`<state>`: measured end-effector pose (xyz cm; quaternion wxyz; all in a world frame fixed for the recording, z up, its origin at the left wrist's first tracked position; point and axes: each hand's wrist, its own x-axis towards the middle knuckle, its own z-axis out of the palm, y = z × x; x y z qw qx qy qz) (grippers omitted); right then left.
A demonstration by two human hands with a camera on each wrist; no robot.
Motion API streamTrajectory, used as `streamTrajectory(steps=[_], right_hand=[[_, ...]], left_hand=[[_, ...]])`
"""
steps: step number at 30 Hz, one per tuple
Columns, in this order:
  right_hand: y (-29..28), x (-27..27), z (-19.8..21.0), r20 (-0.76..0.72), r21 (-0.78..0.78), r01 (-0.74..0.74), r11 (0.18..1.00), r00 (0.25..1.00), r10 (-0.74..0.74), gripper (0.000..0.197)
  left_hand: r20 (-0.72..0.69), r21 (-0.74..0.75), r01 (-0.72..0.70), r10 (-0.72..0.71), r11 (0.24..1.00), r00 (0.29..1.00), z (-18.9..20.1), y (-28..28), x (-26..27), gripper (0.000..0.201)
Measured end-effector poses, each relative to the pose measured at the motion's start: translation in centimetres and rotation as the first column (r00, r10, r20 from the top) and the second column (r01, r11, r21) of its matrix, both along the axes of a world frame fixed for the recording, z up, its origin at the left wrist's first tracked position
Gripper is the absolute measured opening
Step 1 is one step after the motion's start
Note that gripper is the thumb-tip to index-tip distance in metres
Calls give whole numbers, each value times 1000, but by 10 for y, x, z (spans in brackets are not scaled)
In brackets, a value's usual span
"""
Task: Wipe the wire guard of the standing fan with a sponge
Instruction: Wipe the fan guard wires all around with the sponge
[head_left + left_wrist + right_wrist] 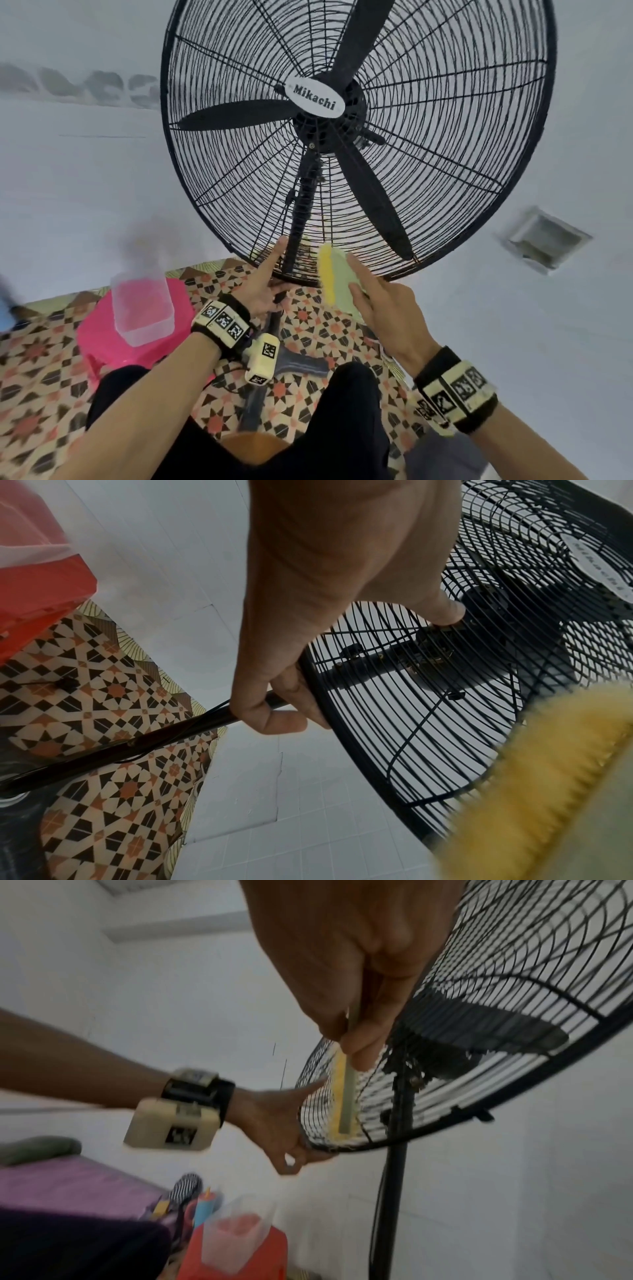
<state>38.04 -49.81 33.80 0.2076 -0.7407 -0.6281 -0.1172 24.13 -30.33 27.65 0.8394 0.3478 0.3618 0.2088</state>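
Note:
The standing fan's black wire guard (pixel 445 171) fills the upper head view, with a white Mikachi badge at its hub. My left hand (pixel 263 291) grips the guard's bottom rim (pixel 342 750) with curled fingers, and its index finger (pixel 445 612) lies stretched up along the wires. My right hand (pixel 376 301) pinches a yellow and green sponge (pixel 330 274) between thumb and fingers. The sponge (pixel 346 1096) is pressed flat against the lower front wires, just right of the left hand (pixel 291 1137). In the left wrist view the sponge (pixel 548 777) is a blurred yellow mass at lower right.
A pink stool (pixel 99 329) stands at lower left with a clear plastic container (pixel 142 308) on it. The fan's black pole (pixel 394 1177) runs down to a patterned floor (pixel 41 377). A white tiled wall lies behind, with a vent (pixel 544 236) at right. My dark-trousered knees are below.

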Motion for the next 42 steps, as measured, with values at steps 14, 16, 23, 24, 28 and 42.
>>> streamTrajectory(steps=[14,16,23,24,28,42], right_hand=[[-2,-5,-18,-7,-325,102,940,994,-110,28],[-2,-7,-20,-43,-282,86,956,994,-102,21],[4,-3,-48,-54,-324,92,942,992,-116,19],[2,-3,-51,-64,-288,85,954,992,-107,16],[-5,-9,-50,-91,-46,53,998,994,-57,24],[-7,-20,-56,-133,86,25,996,991,-14,22]], left_hand=[[-5,20,22,-22,1000,1000,4,-2,-1,35],[-3,31,24,-24,999,1000,5,-3,-1,33],[-10,30,43,-43,999,999,3,-1,-3,42],[-12,33,44,-44,998,999,1,0,-2,44],[-7,28,28,-28,999,1000,-4,3,0,41],[15,17,36,-36,999,999,-12,7,2,45]])
